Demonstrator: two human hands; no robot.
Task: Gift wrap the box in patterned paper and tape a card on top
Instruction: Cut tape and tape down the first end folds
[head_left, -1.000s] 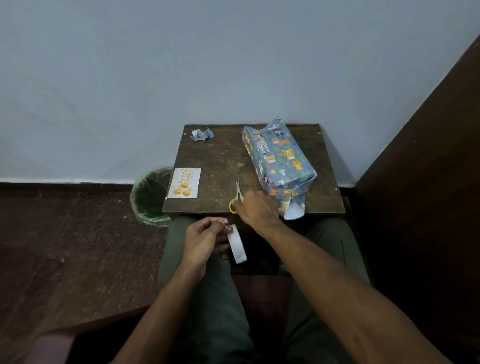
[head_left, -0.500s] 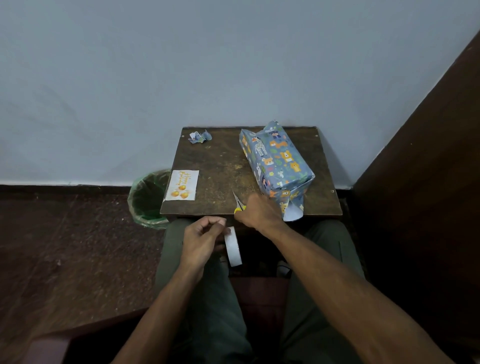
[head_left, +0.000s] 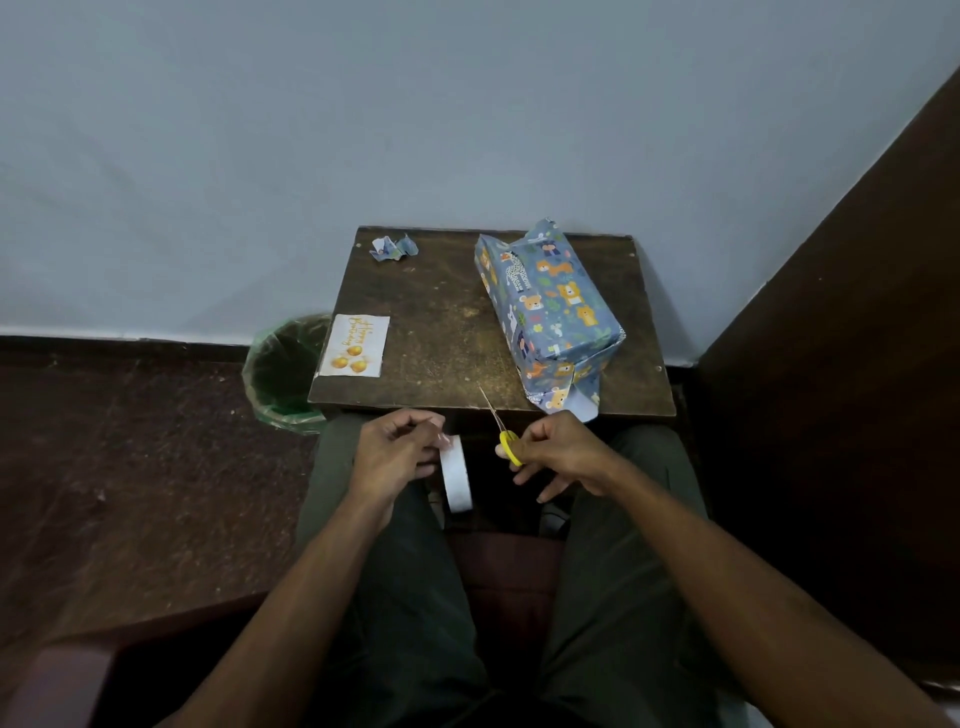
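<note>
The box (head_left: 550, 312), wrapped in blue paper with animal prints, lies on the right half of the small dark table (head_left: 447, 332); a paper flap hangs open at its near end. A white card (head_left: 356, 345) with gold balloons lies at the table's left front corner. My left hand (head_left: 397, 452) holds a white tape roll (head_left: 456, 475) over my lap. My right hand (head_left: 558, 452) grips yellow-handled scissors (head_left: 504, 431), their blades pointing up toward the table edge.
A crumpled scrap of the wrapping paper (head_left: 394, 247) lies at the table's far left. A green-lined bin (head_left: 285, 369) stands on the floor left of the table. A dark wooden panel (head_left: 852, 364) rises at the right, the wall behind.
My right hand has picked the scissors up off the table's front edge and drawn them back over my lap. My left hand stays put with the tape roll.
</note>
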